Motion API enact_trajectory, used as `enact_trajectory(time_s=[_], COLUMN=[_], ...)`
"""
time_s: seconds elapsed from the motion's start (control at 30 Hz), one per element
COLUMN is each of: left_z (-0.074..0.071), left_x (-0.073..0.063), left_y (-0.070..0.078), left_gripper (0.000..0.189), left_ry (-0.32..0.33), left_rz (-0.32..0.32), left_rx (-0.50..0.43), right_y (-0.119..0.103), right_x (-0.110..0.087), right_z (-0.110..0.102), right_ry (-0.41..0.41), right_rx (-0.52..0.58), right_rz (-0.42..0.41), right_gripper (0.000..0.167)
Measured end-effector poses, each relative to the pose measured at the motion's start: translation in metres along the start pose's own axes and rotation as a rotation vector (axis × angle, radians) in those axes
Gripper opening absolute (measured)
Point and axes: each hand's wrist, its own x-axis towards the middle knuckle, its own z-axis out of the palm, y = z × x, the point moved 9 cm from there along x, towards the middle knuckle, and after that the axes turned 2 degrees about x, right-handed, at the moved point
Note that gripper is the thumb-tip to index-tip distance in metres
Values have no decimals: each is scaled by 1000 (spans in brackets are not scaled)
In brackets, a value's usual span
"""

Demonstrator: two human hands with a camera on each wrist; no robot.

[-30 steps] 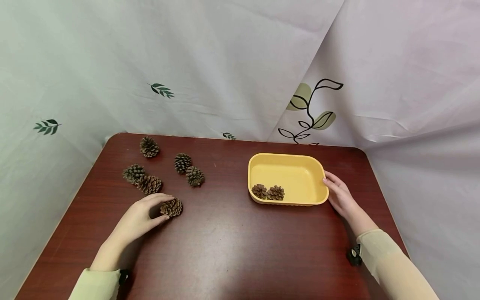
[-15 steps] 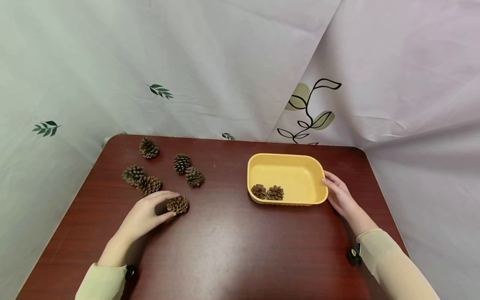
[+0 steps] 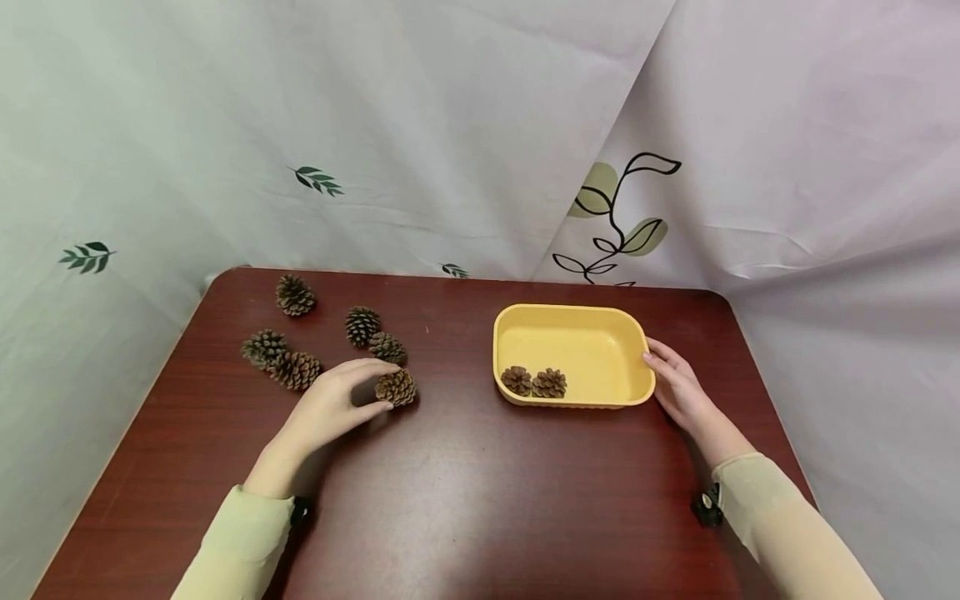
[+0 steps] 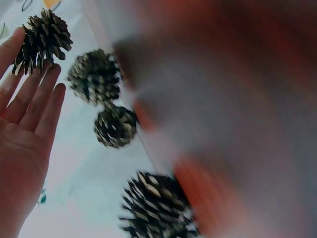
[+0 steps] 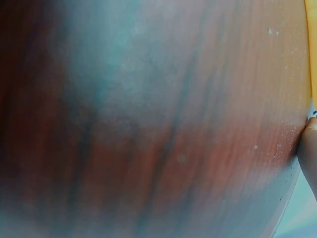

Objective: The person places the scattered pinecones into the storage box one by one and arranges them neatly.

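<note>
My left hand (image 3: 330,408) pinches a brown pine cone (image 3: 396,387) between thumb and fingertips, over the left half of the table. In the left wrist view the same pine cone (image 4: 49,37) sits at the fingertips. Just behind it lies another pine cone (image 3: 387,348), with one more (image 3: 363,326) beside that. At the right, my right hand (image 3: 681,396) holds the right side of a yellow rectangular tub (image 3: 573,400), thumb at the rim. Its other fingers are partly hidden by the tub wall. Inside the tub two pine cones (image 3: 549,383) rest side by side along the near wall.
Further left on the dark red table (image 3: 480,500) two pine cones touch, the nearer one (image 3: 296,370) close to my left hand. Another pine cone (image 3: 295,295) lies near the back left corner. Pale patterned cloth (image 3: 450,150) hangs behind and around the table.
My left hand has carried its pine cone to the right and slightly away from me, closer to the pair at the back. The right hand and tub have stayed in place.
</note>
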Motion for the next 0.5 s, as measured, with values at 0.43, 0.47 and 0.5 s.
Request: enact_trajectory(time_s=[0.43,0.47,0.5], left_z=[20,22,23], left_x=[62,67,72], left_y=[43,47,51], left_gripper=[48,47,47], left_ry=[-41,-37,-31], left_rz=[115,125,137], left_rx=[-79,-92,-104], right_y=[0,0,-1], right_x=[0,0,0], right_z=[0,0,-1], right_ry=[-11,-11,-9], right_rx=[18,19,21], right_rz=[4,4,3], right_gripper=[33,33,33])
